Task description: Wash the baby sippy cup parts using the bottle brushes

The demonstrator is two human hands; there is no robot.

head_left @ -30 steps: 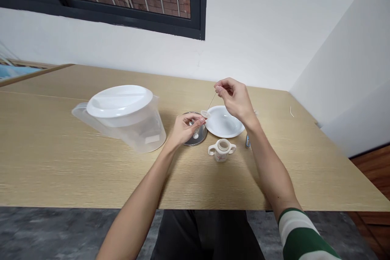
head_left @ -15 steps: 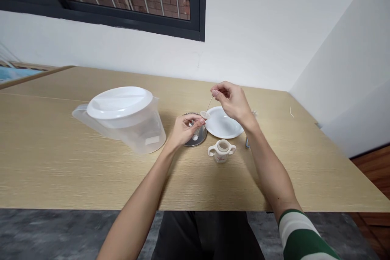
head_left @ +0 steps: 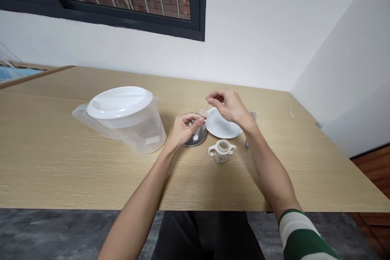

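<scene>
Lower and further left than a moment ago, the right hand [head_left: 230,106] has brought the tip of a thin pin [head_left: 206,108] down against a small translucent cap [head_left: 204,113], or so close that I can't see a gap. Its fingers [head_left: 213,98] are pressed together, pinching the pin near its upper end. The left hand [head_left: 184,131] holds the cap up at its own fingertips, and those fingers [head_left: 195,121] curl closed around it, pinching its edge. Both hands hover above the desk [head_left: 76,170] without touching it. The cap is in the air over the near edge of a white plate [head_left: 224,128], beside a steel disc [head_left: 201,138].

A small white piece [head_left: 195,138] shows below the left hand, over the disc; I can't tell whether it is held. Taking a two-handled cup [head_left: 222,152] as the centre, the plate lies at twelve o'clock and the disc at eleven. A lidded plastic pitcher [head_left: 134,134] stands further off at ten o'clock, well apart from the left hand. A small blue-and-white item [head_left: 247,144] lies at two o'clock, just beside the right forearm [head_left: 266,166].
</scene>
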